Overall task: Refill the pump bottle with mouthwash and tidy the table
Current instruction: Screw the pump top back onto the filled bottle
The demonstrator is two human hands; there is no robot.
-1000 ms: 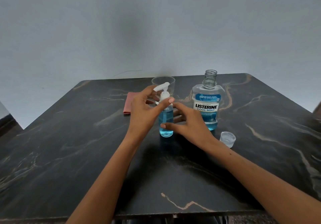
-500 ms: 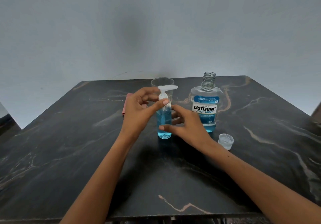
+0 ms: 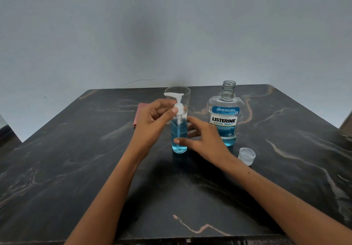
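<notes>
Your left hand [image 3: 152, 119] pinches the white pump collar [image 3: 179, 109] of the clear pump bottle of blue liquid [image 3: 179, 134], upright mid-table. Your right hand [image 3: 202, 138] wraps its lower body, thumb in front. The uncapped mouthwash bottle [image 3: 224, 119] stands just right, its clear cap [image 3: 246, 155] nearby.

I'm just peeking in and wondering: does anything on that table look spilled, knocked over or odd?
No spill shows, and everything stands upright. The only loose end: the Listerine bottle is uncapped, and its clear cap lies apart on the table, near the right hand. The left hand grips the pump bottle at its white collar.
</notes>
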